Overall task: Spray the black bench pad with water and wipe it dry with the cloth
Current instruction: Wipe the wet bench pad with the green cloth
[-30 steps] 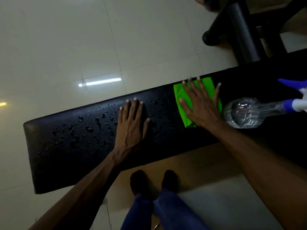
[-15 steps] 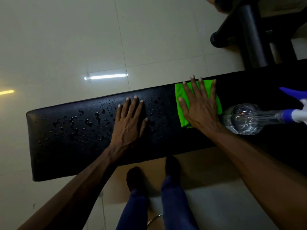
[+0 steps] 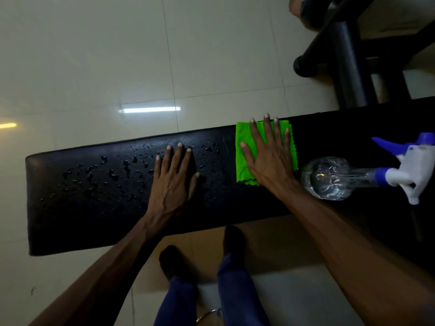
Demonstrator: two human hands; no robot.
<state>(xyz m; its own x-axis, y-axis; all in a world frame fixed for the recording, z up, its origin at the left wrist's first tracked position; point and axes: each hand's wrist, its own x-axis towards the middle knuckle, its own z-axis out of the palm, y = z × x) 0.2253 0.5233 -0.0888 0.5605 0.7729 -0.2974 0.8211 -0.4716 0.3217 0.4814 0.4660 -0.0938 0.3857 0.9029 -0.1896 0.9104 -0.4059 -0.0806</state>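
**Both hands flat on the wet bench**

The black bench [image 3: 82, 220] runs from 9 o'clock to 3 o'clock. The left hand [image 3: 173, 182] lies flat, fingers straight, among the water drops [image 3: 113, 175]. At its 3 o'clock the right hand [image 3: 270, 154] presses the green cloth [image 3: 243, 165], fingers spread. The spray bottle [image 3: 334, 178] lies on the bench, just beside that wrist.

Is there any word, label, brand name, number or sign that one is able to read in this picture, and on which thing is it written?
None: no text can be read anywhere in this view.
Spray bottle: clear body lying on the black bench pad, no label visible.
Green cloth under the right hand: plain, no print.
Floor tiles: only light reflections, no writing.
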